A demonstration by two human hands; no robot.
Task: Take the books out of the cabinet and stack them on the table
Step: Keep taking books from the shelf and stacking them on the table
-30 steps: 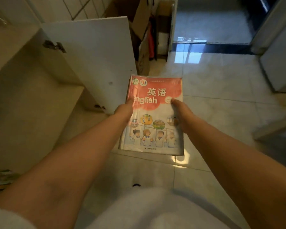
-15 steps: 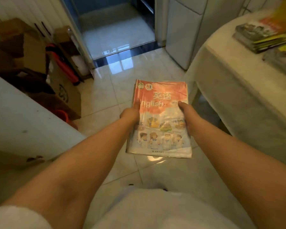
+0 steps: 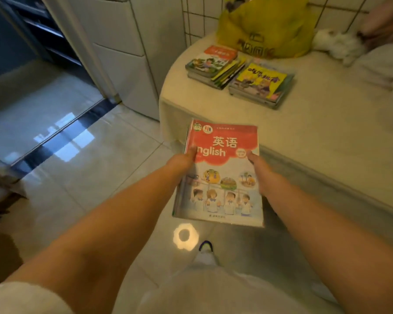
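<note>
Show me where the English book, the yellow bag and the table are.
English book [image 3: 222, 177], head view, middle of its front cover.
Yellow bag [image 3: 266, 23], head view, middle of its front side.
Table [image 3: 315, 132], head view, bare cloth near the front edge.

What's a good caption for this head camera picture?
Both hands, left and right, carry English books toward the table.

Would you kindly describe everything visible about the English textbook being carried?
The English textbook is a glossy paperback with a red top band, white "English" lettering, Chinese characters and cartoon children below. It tops a thin bundle whose other edges peek out at its left. It is held roughly flat, face up, above the tiled floor just short of the table. The left hand and right hand grip its sides, thumbs on the cover.
</note>
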